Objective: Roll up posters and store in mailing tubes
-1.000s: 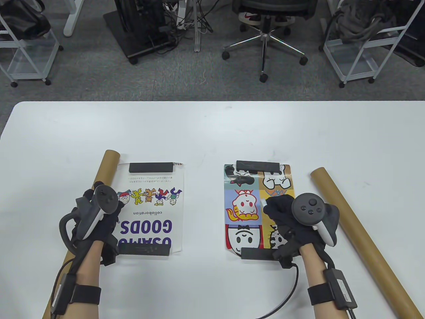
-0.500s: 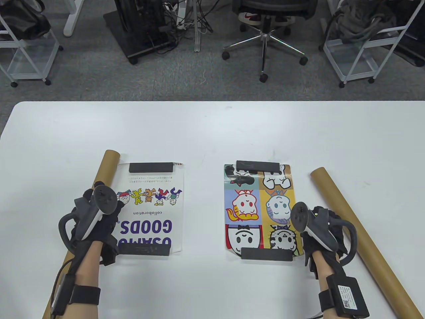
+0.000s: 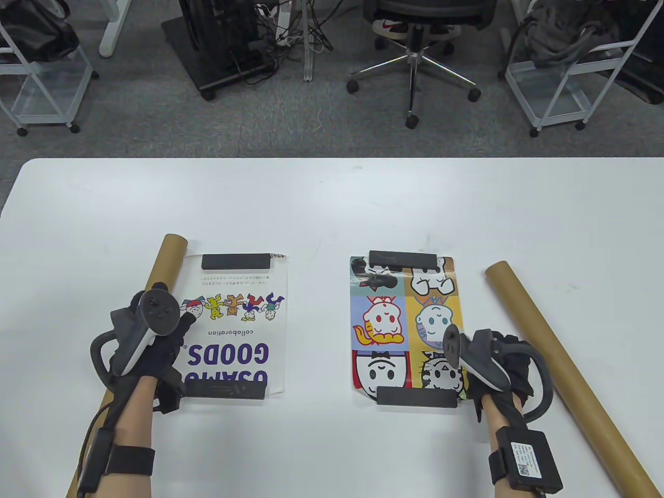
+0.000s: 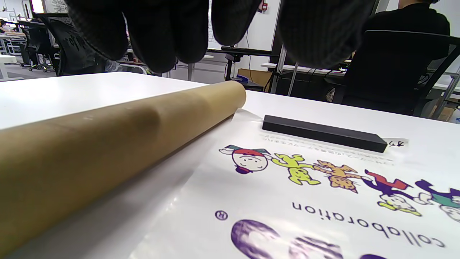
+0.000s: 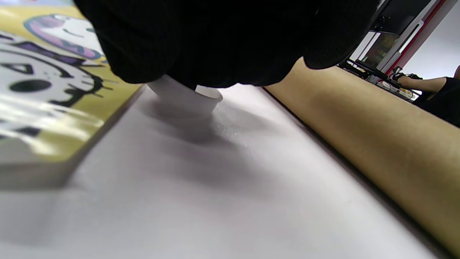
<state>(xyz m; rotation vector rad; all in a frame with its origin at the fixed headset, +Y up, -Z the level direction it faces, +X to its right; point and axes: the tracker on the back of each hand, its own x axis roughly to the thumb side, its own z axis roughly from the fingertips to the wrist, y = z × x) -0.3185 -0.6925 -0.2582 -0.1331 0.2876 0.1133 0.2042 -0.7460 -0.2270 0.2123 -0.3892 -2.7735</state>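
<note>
Both my hands are at the near edge of the white table (image 3: 332, 207).

My right hand (image 3: 511, 365) sits between the colourful cartoon poster (image 3: 404, 324) and the right mailing tube (image 3: 563, 373), just off the poster's right edge. In the right wrist view the fingers (image 5: 201, 43) curl down over a small white cap (image 5: 187, 95) standing on the table; looks like a grip on it, though contact is mostly hidden by the glove. The tube runs close by on the right, not touching the cap.

My left hand (image 3: 155, 353) is over the left edge of the white "GOODS" poster (image 3: 238, 321), beside the left mailing tube (image 3: 166, 259). In the left wrist view the fingers (image 4: 165, 32) hang loosely above the tube and hold nothing. The tube lies along the poster's left edge, and the paper touches it at the far end.

Each poster lies flat, unrolled, pinned by black bars: near bar on the white poster (image 3: 225, 389), near bar on the cartoon poster (image 3: 417, 397), far bar on the white poster (image 3: 237, 261), far bar on the cartoon poster (image 3: 403, 259).

Both tubes lie at an angle, far ends leaning toward the posters.

Past the table: grey carpet, an office chair (image 3: 415, 62), wire carts left (image 3: 41, 88) and right (image 3: 565, 83).
</note>
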